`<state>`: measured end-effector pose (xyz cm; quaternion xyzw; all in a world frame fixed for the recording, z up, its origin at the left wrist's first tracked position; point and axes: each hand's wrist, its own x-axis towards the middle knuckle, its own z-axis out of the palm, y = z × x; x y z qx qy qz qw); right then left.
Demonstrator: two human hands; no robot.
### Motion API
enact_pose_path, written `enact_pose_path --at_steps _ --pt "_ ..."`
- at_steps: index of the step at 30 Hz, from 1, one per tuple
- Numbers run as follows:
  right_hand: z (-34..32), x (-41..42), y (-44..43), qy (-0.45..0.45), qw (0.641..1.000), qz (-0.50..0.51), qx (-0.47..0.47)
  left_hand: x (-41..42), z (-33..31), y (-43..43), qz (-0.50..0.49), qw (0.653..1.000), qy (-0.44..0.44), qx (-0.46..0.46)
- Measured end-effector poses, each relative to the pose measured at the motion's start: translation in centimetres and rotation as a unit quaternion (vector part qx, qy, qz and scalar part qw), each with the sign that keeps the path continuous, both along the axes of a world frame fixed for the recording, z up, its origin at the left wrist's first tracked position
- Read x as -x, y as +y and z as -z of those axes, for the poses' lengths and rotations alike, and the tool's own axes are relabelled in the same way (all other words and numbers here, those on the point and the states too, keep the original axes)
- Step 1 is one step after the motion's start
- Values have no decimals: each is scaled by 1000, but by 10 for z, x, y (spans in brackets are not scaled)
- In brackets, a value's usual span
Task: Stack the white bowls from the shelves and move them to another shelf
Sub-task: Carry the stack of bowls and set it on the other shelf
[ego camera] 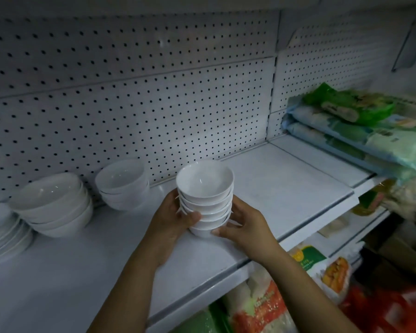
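Observation:
A stack of several small white bowls [205, 188] stands near the front of the white shelf [274, 183]. My left hand [173, 217] grips the stack's left side, thumb across the lower bowls. My right hand [245, 224] holds its right side and base. Whether the stack's base rests on the shelf or is just above it, I cannot tell. Behind and to the left sits a second stack of white bowls [123, 183] against the pegboard. Further left is a stack of wider white bowls [53, 203].
White plates [3, 234] are piled at the far left edge. A perforated pegboard wall [130, 104] backs the shelf. Bagged goods [360, 131] lie on the adjoining shelf to the right, and more packets [269, 306] fill the shelves below.

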<state>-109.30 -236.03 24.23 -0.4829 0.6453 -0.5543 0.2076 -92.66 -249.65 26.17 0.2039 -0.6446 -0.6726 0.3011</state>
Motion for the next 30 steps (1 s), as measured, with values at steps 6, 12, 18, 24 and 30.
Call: enact_pose_path --at_steps 6,12,18,24,30 --pt "-5 -5 -4 22 999 -17 -40 -4 -3 0 37 999 -8 7" --pt "2 0 -16 27 999 5 -39 -25 -7 -3 -45 993 -95 62" --pt "2 2 -47 31 999 3 -27 -57 10 -4 -243 906 -291 186" --pt "-3 -1 -104 56 997 35 -45 -68 34 -2 -301 823 -398 273" --pt "-8 -10 -166 34 994 58 -90 -69 39 -3 -315 807 -419 273"
